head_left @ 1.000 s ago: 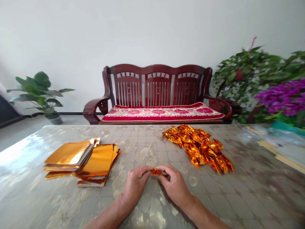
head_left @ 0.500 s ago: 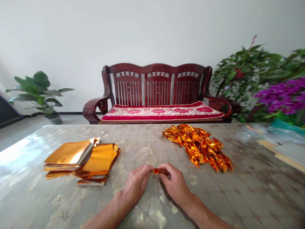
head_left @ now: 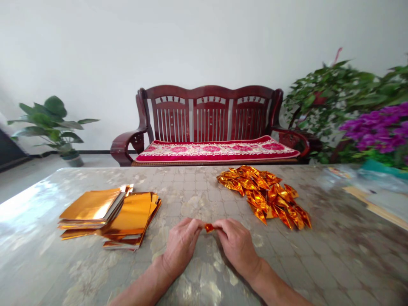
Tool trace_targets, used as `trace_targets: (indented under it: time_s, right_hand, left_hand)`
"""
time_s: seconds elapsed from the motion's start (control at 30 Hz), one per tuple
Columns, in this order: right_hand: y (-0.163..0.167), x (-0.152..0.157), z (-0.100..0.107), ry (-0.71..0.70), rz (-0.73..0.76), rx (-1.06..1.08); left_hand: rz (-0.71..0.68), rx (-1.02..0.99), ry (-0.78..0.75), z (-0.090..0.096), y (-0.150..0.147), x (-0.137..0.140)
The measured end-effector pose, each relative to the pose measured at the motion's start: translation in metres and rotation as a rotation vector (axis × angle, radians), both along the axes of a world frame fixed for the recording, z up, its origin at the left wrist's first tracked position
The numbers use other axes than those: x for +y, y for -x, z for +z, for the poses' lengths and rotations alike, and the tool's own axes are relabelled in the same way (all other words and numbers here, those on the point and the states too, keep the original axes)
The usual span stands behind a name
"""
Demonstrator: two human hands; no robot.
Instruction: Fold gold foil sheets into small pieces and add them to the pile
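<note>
A small piece of folded orange-gold foil paper (head_left: 208, 228) is pinched between my two hands, just above the table in front of me. My left hand (head_left: 183, 240) grips its left end between thumb and fingers. On the other end my right hand (head_left: 236, 243) is closed, its fingertips pressed together. Only the shiny middle of the piece shows; both ends are hidden by fingers. To the left lie stacks of flat gold foil sheets (head_left: 134, 214). A heap of folded foil pieces (head_left: 266, 191), pointed at the ends, lies to the right beyond my right hand.
The table (head_left: 197, 199) has a patterned, glossy cover. At its right side are a clear plastic bag (head_left: 379, 180) and flat pale sheets (head_left: 389, 204). Behind it stand a wooden bench (head_left: 210, 114), a potted plant (head_left: 54, 123) and purple flowers (head_left: 379, 127).
My right hand has turned slightly, its fingers closing more over the right end of the foil piece. My left hand has barely shifted. The stacks and the heap look the same.
</note>
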State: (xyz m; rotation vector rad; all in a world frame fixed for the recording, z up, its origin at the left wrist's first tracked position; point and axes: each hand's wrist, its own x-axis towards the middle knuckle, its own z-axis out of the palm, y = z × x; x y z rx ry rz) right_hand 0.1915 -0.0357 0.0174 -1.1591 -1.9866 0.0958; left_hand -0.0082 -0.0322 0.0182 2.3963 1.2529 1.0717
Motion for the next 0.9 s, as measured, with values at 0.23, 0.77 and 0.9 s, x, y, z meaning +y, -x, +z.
trace_targets:
  time_s: [0.23, 0.77, 0.9]
  right_hand:
    - [0.001, 0.001, 0.000, -0.017, 0.080, 0.025]
    - [0.001, -0.001, -0.001, 0.040, 0.104, -0.026]
    - [0.001, 0.000, -0.006, 0.069, 0.119, 0.023]
  left_hand:
    - [0.013, -0.050, 0.020, -0.006, -0.001, 0.002]
    - [0.054, -0.222, 0.245, -0.012, -0.009, 0.001]
    - [0.054, -0.256, 0.287, -0.013, -0.010, 0.003]
